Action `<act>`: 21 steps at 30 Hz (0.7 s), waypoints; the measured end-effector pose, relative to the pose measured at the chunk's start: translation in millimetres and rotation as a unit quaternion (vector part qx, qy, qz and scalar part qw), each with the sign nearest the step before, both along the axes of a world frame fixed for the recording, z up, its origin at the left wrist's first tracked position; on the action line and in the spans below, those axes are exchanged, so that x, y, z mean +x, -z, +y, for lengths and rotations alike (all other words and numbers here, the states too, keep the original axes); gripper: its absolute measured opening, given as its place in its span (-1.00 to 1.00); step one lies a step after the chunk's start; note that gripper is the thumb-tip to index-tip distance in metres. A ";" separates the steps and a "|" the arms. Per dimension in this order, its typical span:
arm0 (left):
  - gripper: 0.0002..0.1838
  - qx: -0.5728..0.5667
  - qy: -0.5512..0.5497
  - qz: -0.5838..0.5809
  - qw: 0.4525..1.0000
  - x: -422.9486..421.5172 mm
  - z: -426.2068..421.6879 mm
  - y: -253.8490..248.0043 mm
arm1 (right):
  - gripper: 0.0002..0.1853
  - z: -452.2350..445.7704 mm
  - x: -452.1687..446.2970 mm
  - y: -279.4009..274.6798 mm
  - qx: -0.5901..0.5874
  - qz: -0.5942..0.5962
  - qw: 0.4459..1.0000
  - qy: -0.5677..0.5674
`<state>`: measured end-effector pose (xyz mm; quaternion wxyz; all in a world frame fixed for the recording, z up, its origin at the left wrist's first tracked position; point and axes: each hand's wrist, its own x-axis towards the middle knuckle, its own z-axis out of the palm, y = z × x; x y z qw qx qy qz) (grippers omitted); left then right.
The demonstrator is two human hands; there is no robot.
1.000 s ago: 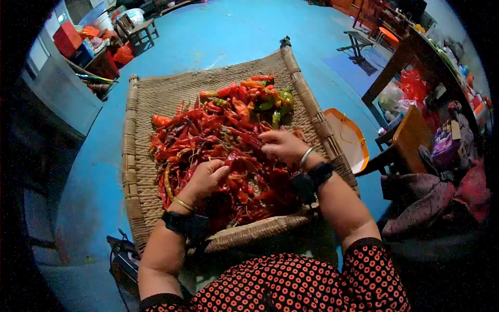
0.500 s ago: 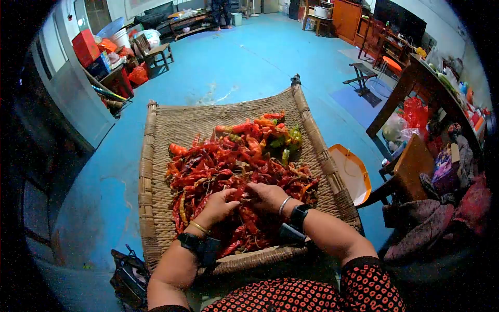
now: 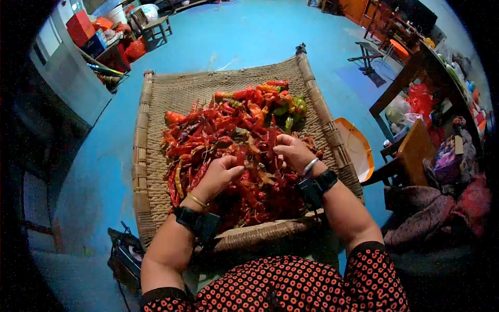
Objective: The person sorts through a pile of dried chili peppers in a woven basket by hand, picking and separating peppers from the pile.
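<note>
A heap of red chili peppers (image 3: 208, 140), many wrinkled and dried, lies on a woven bamboo tray (image 3: 179, 83). My right hand (image 3: 295, 152) pinches a red chili pepper (image 3: 272, 136) that stands upright above the middle of the heap. To its left, my left hand (image 3: 222, 174) is closed, thumb and forefinger at another red chili pepper (image 3: 241, 154); its grip is partly blurred. A few green peppers (image 3: 297, 106) lie at the heap's far right. Both wrists carry bracelets and dark strapped devices.
An orange-rimmed basin (image 3: 358, 148) stands right of the tray on the blue floor (image 3: 202, 44). A wooden chair (image 3: 416, 151) with cloths is beyond it. A black bag (image 3: 125, 255) sits at the lower left. A folding stool (image 3: 368, 57) and small chair (image 3: 156, 26) stand farther off.
My hands have moved apart, the right one going right and up with a chili pepper raised in its fingers. The view has tilted down, so the tray appears higher.
</note>
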<state>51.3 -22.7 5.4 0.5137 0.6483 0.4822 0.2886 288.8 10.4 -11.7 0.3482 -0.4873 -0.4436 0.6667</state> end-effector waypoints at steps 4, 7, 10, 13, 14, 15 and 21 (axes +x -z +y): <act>-0.72 -0.111 0.059 -0.052 0.991 5.6 -3.7 -0.4 | -0.71 -3.5 -25.4 3.7 0.043 0.048 0.994 -0.088; -0.64 -0.091 0.070 -0.022 0.993 9.8 -6.8 2.1 | -0.82 -14.8 -35.2 -5.6 0.049 0.045 0.996 -0.057; -0.55 -0.015 0.074 0.003 0.997 15.2 -9.7 3.8 | -0.83 -16.9 -39.2 0.6 0.082 0.018 0.995 -0.047; -0.55 -0.021 0.038 0.081 0.996 19.1 -12.5 -0.3 | -0.82 -19.6 -41.6 1.6 0.080 0.020 0.995 -0.059; -0.58 0.000 0.038 0.036 0.999 19.3 -13.9 0.9 | -0.81 -20.1 -42.4 5.5 0.084 0.024 0.993 -0.074; -0.61 0.020 0.038 -0.010 0.999 19.3 -15.0 2.2 | -0.80 -21.1 -43.4 6.0 0.087 0.028 0.992 -0.089; -0.76 -0.060 0.047 -0.087 0.993 15.8 -12.9 16.5 | -0.74 -15.4 -38.0 -7.0 0.037 -0.025 0.996 -0.074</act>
